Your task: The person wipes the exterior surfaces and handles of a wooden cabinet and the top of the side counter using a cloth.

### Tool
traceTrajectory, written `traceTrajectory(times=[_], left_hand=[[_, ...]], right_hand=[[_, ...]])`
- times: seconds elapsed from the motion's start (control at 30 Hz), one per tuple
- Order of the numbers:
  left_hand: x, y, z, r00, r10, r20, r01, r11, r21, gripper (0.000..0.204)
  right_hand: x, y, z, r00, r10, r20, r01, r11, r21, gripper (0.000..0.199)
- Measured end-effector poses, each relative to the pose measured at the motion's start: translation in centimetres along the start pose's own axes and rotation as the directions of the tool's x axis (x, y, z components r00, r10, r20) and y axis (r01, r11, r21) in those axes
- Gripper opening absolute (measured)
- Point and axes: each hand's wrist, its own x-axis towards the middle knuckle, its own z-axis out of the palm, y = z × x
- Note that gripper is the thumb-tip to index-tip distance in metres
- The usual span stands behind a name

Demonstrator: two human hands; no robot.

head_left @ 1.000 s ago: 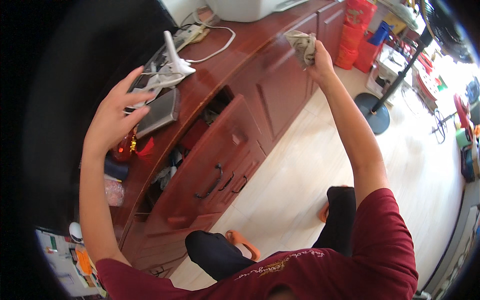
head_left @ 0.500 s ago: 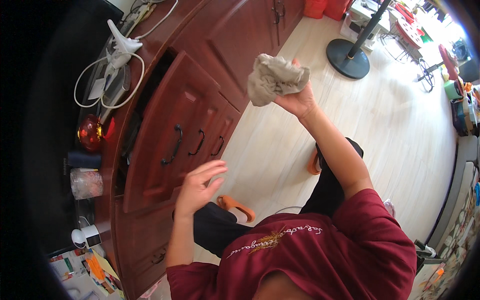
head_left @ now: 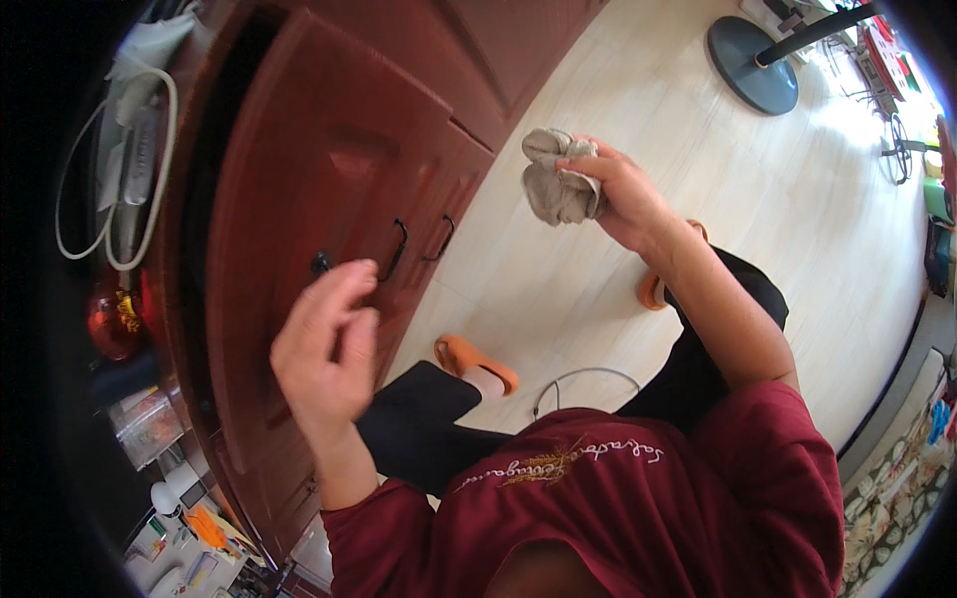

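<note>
My right hand (head_left: 623, 194) grips a crumpled grey-beige cloth (head_left: 558, 177) in mid-air above the light wooden floor, a little out from the cabinet front. My left hand (head_left: 327, 351) is raised in front of the reddish-brown wooden cabinet (head_left: 299, 149), fingers loosely curled and holding nothing. It hovers just below the dark drawer handles (head_left: 399, 249), not touching them. My dark red shirt and black trousers fill the lower part of the view.
White cables (head_left: 110, 179) and a red round object (head_left: 112, 319) lie on the cabinet top at left. Small items sit on a shelf at lower left. An orange slipper (head_left: 477, 361) is on my foot. A round dark stand base (head_left: 753, 50) stands on the floor at upper right.
My right hand has brought the cloth down from the cabinet top toward my body. My left hand has dropped from above the cabinet top to the drawer front, and my view has tilted downward.
</note>
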Motion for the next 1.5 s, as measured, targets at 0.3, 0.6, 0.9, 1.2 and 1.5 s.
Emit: traceTrajectory(times=[0.3, 0.6, 0.9, 1.2, 1.5], left_hand=[[-26.4, -12.4, 32.5, 0.457, -0.256, 0.852, 0.454, 0.891, 0.024, 0.048], [-35.3, -5.9, 33.7, -0.578, 0.203, 0.790, 0.768, 0.464, 0.442, 0.081], [-29.6, -2.2, 41.6, -0.477, 0.042, 0.878, 0.579, 0.766, 0.279, 0.081], [-16.4, 2.0, 44.4, -0.011, -0.038, 0.999, 0.325, 0.945, 0.040, 0.069], [-17.1, 2.2, 41.3, 0.229, -0.103, 0.968, 0.236, 0.971, 0.048, 0.059]], right_hand=[[-0.6, -1.6, -0.3, 0.983, -0.098, -0.156, 0.126, 0.975, 0.184, 0.025], [-2.3, -4.0, -5.8, 0.954, -0.099, -0.282, 0.172, 0.953, 0.250, 0.035], [3.1, -8.7, -9.4, 0.965, -0.013, -0.260, 0.080, 0.965, 0.249, 0.027], [2.9, -16.7, -15.3, 0.962, -0.273, 0.008, 0.265, 0.942, 0.206, 0.024], [-0.7, -16.9, -19.4, 0.906, -0.422, -0.038, 0.392, 0.801, 0.452, 0.024]])
